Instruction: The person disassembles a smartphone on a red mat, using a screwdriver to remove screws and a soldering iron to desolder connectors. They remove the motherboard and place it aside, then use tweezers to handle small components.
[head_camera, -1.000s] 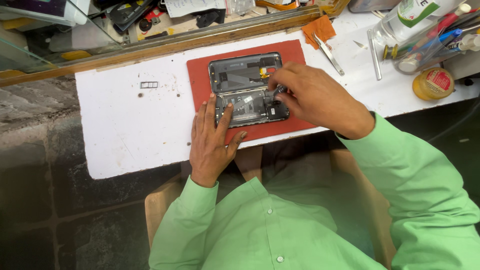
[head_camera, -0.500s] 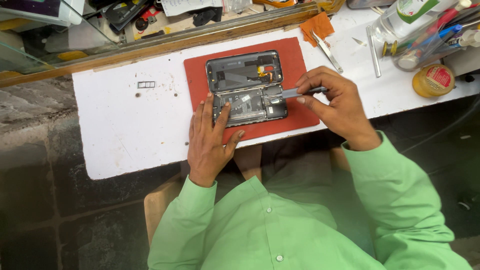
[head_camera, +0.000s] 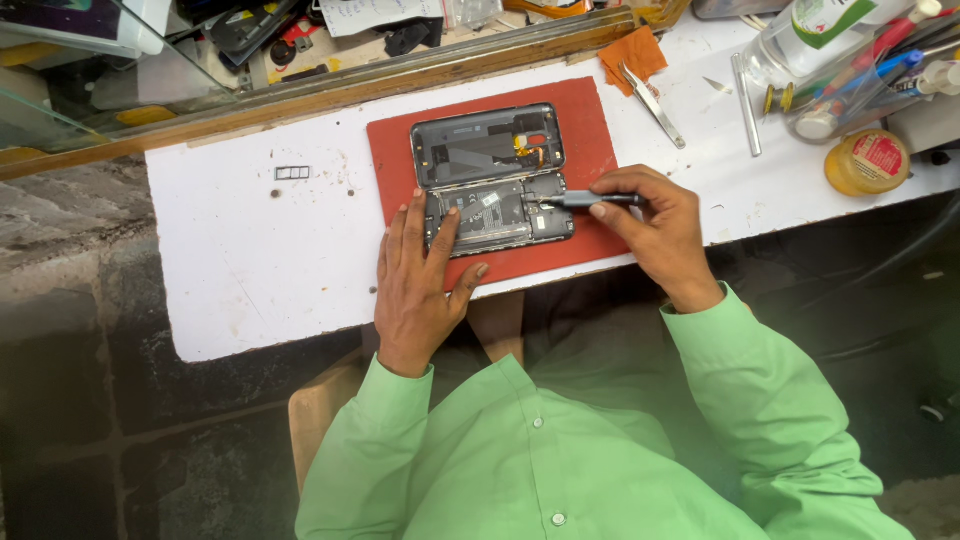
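Opened phone (head_camera: 492, 178) on the red mat (head_camera: 590, 130), at the near middle of the white table (head_camera: 240, 260); two halves side by side, back cover far, body with its boards near. Long axis of each half running left to right, across the front of the person. Left hand (head_camera: 420, 275) flat and spread, fingers (head_camera: 432, 225) pressing the near left corner of the body, thumb out on the mat. Right hand (head_camera: 655, 225) just right of the phone, pinching a slim grey screwdriver (head_camera: 580, 199) between thumb and fingers. Screwdriver lying level, pointing left, tip at the right end of the near half. Right hand nearer the working spot. Tweezers (head_camera: 655, 105) and an orange cloth (head_camera: 632, 55) farther off, well apart from both hands.
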